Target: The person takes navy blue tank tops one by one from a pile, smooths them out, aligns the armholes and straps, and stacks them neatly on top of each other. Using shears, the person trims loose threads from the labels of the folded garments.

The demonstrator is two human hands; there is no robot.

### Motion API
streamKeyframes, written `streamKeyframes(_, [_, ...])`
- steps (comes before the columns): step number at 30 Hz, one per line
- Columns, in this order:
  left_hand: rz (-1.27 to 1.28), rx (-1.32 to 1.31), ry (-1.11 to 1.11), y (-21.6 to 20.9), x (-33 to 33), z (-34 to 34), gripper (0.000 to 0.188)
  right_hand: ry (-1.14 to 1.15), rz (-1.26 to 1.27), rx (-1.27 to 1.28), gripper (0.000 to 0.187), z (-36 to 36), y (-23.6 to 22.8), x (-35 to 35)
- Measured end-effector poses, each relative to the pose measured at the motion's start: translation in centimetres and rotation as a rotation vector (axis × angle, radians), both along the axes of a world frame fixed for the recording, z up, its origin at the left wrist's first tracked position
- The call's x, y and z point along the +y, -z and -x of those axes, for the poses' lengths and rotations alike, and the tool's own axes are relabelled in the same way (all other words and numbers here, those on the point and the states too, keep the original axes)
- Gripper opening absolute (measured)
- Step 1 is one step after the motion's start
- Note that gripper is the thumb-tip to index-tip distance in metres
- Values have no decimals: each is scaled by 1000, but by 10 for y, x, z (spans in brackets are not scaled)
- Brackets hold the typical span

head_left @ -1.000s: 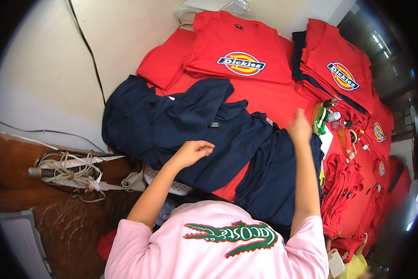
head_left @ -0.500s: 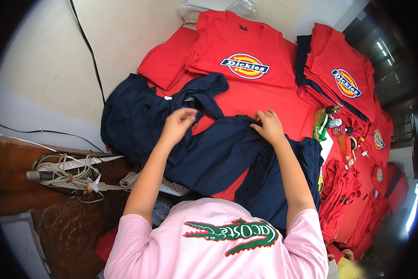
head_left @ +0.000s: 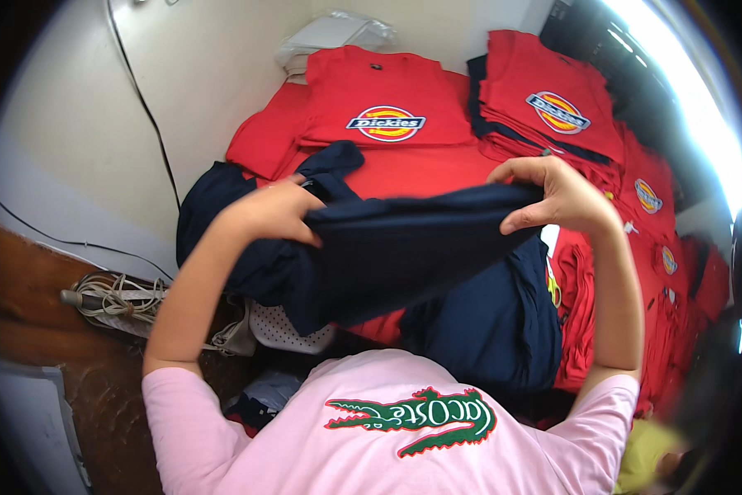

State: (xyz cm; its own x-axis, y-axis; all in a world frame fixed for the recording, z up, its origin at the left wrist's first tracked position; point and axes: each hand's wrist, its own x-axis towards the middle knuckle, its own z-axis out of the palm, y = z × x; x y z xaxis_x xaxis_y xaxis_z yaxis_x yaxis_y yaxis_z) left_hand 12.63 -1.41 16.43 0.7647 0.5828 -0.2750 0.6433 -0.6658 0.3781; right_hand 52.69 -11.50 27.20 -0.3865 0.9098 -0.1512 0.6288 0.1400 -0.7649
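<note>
Garment, dark navy, stretched wide, lower edge slanting

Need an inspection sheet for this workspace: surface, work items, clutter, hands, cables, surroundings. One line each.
Surface: red fabric shows behind the lifted cloth.
Work items: navy cloth raised between both hands, slightly blurred; crumpled navy heap to its left, navy pile below right.
Clutter: folded red shirts with oval badges at the back, clear plastic bag behind them, white perforated basket below the heap.
Hands: left hand grips the cloth's left end; right hand its right end, thumb and fingers apart.
Cables: black cable down the wall; pale coiled cable at left.
Surroundings: pale wall, brown wooden panel; blurred yellow clothing lower right.
</note>
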Motion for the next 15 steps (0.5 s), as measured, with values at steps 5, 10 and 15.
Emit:
streamKeyframes(5, [-756, -277, -164, -103, -12, -5, 26, 357, -471, -842, 31, -82, -28, -39])
streamKeyframes(10, [-1114, -570, -482, -189, -76, -28, 38, 670, -918, -298, 35, -137, -59, -98])
streamKeyframes(15, [-1014, -991, -423, -215, -178, -68, 31, 749, -1441, -840, 27, -179, -52, -184])
